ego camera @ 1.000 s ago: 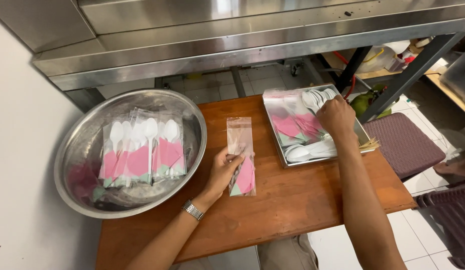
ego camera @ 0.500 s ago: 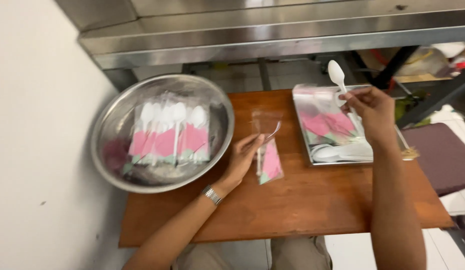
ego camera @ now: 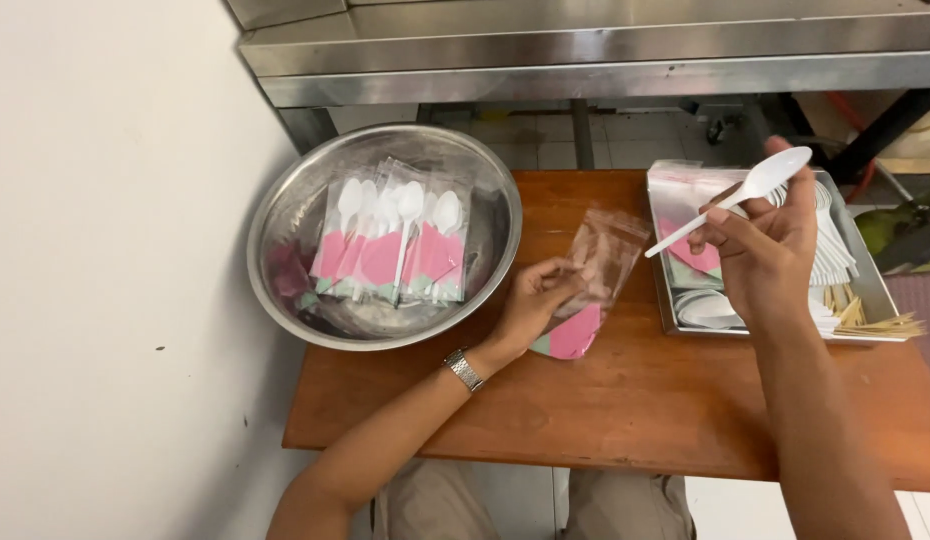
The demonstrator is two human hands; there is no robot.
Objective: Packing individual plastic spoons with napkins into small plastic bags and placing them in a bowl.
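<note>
Spoon lifted, bag held open on the worktop (ego camera: 635,400)
Our left hand (ego camera: 533,305) pinches the clear bag (ego camera: 595,275); our right hand (ego camera: 760,255) grips a white spoon (ego camera: 730,200), which we judge must next slide into the bag's mouth

1. You have a round steel bowl (ego camera: 285,215) of filled clear packets (ego camera: 390,245) at the wooden table's (ego camera: 635,400) left end.
2. A rectangular steel tray (ego camera: 668,300) sits right, wooden toothpicks (ego camera: 875,320) inside.

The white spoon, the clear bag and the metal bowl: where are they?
white spoon (ego camera: 760,183), head view, on its bowl end.
clear bag (ego camera: 600,265), head view, on its middle.
metal bowl (ego camera: 285,215), head view, on its inner wall.
</note>
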